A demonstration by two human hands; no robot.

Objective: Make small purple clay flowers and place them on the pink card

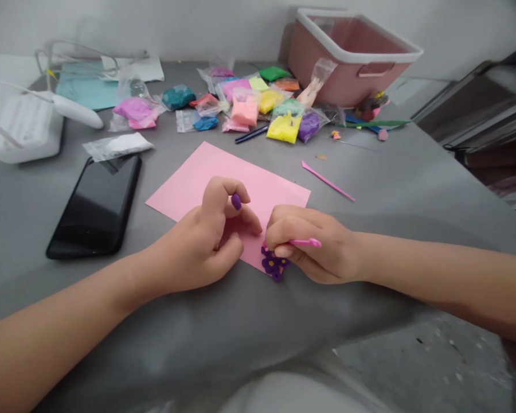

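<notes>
My right hand [318,244] is closed around a pink clay modelling tool [306,243], whose back end sticks out past the fingers. Its fingertips are right over a cluster of purple clay flowers [272,264] with yellow centres, partly covered by the hand. These flowers lie at the near corner of a pink sheet of paper [206,178]. To their left, my left hand [217,235] rests over the sheet with curled fingers. A small lump of purple clay [236,201] is held at its bent forefinger; the thumb is apart from it.
A second pink tool [328,181] lies right of the sheet. Behind are several bags of coloured clay [245,109], a dark pen [251,134] and a pink basket [327,69]. At left are a black phone [94,206] and a white power strip [26,126] with cables.
</notes>
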